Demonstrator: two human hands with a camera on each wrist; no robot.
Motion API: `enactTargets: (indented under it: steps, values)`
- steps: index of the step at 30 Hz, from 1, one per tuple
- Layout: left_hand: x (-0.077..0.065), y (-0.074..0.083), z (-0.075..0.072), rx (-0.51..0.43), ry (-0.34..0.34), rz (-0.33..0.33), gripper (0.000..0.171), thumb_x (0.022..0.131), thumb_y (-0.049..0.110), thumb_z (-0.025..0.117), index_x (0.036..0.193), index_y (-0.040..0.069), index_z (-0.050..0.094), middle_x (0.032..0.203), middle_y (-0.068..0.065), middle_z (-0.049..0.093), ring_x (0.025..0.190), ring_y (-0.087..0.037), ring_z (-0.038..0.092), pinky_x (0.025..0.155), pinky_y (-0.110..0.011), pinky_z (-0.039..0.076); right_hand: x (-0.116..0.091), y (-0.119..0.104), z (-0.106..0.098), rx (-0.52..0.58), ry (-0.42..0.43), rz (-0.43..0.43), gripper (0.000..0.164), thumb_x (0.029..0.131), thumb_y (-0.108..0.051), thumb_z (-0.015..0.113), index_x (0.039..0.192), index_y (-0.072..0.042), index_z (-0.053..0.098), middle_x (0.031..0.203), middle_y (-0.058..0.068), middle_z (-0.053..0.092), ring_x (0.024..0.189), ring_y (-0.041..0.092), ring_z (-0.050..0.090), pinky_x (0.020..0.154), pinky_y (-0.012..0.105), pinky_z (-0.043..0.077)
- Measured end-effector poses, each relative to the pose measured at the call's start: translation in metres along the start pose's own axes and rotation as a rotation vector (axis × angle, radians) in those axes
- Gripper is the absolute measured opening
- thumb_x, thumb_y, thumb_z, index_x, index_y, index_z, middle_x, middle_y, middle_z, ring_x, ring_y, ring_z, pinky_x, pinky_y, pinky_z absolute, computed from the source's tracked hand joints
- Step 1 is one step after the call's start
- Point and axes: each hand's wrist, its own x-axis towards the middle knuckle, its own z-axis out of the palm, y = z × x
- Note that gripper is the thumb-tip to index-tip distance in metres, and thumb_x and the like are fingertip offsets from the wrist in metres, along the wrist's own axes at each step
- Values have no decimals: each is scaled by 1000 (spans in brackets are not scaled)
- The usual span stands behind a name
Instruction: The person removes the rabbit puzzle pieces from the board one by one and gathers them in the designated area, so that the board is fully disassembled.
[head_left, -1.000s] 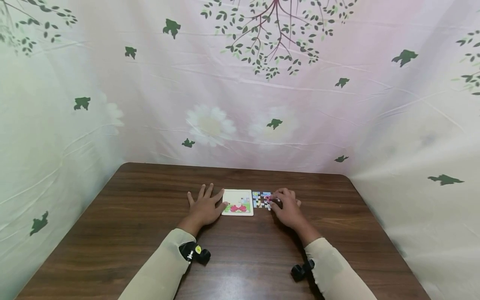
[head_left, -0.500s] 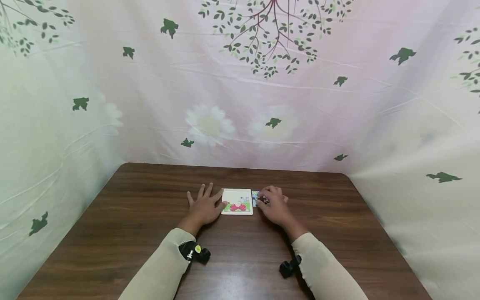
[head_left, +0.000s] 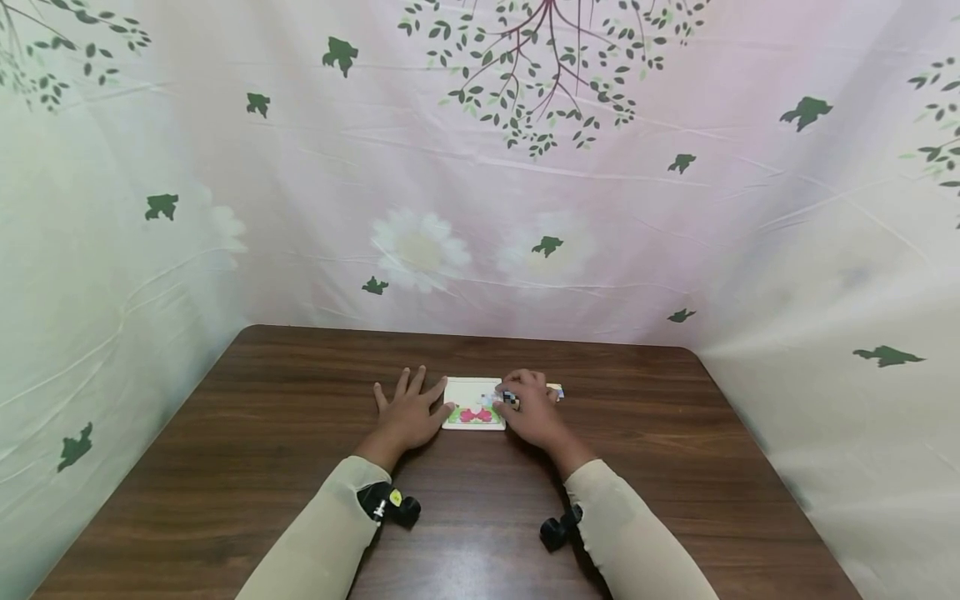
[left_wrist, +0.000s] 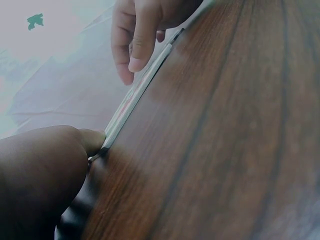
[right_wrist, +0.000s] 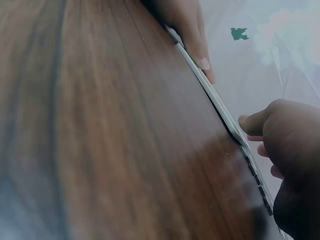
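Observation:
My left hand [head_left: 408, 418] rests spread on the table, its thumb and index finger at the left edge of a white puzzle tray [head_left: 471, 385]. Printed pink and green shapes run along the tray's lower part. In the left wrist view, the left thumb [left_wrist: 92, 142] presses against the tray's near corner. My right hand [head_left: 534, 412] is over the tray's right edge, thumb and fingers bent downward. Its thumb [right_wrist: 247, 122] is close over the tray in the right wrist view. I cannot tell whether it holds a piece. Jigsaw pieces [head_left: 511, 399] show under this hand, mostly hidden.
Another puzzle piece [head_left: 556, 389] shows right of the right hand. A brown wooden table [head_left: 465, 492] lies under everything, backed by a printed curtain [head_left: 465, 208]. Each sleeve carries a black wrist camera [head_left: 405, 512].
My right hand has moved left from the loose puzzle pieces to the tray's right edge, covering most of them and uncovering one at the right. The left hand and tray stay put.

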Motion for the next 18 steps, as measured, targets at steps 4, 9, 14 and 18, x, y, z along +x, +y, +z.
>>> enactTargets:
  steps: [4, 9, 14, 18]
  values:
    - [4, -4, 3, -13, -18, -3, 69, 112, 64, 44, 173, 32, 35, 186, -13, 11, 173, -43, 0, 125, -85, -13, 0, -1, 1, -28, -23, 4, 23, 105, -19, 74, 125, -10, 81, 138, 14, 61, 145, 44, 36, 109, 71, 19]
    - [4, -4, 4, -10, -7, -1, 68, 112, 62, 45, 172, 31, 36, 186, -13, 12, 173, -44, 1, 125, -85, -13, 0, -1, 1, -66, -40, 2, 23, 105, -21, 74, 125, -12, 81, 140, 14, 60, 146, 45, 36, 110, 72, 20]
    - [-1, 0, 0, 3, 9, -2, 67, 112, 61, 47, 172, 32, 38, 185, -14, 16, 173, -44, 5, 125, -86, -8, 1, -1, 3, -75, -37, -2, 21, 105, -20, 74, 123, -12, 82, 141, 15, 60, 144, 45, 36, 109, 72, 21]
    - [-3, 3, -2, 10, 14, -3, 67, 112, 61, 46, 172, 32, 38, 185, -14, 17, 173, -44, 5, 125, -86, -8, 1, -2, 3, -68, -39, 15, 18, 105, -20, 73, 120, -13, 81, 141, 15, 60, 145, 45, 37, 111, 73, 20]
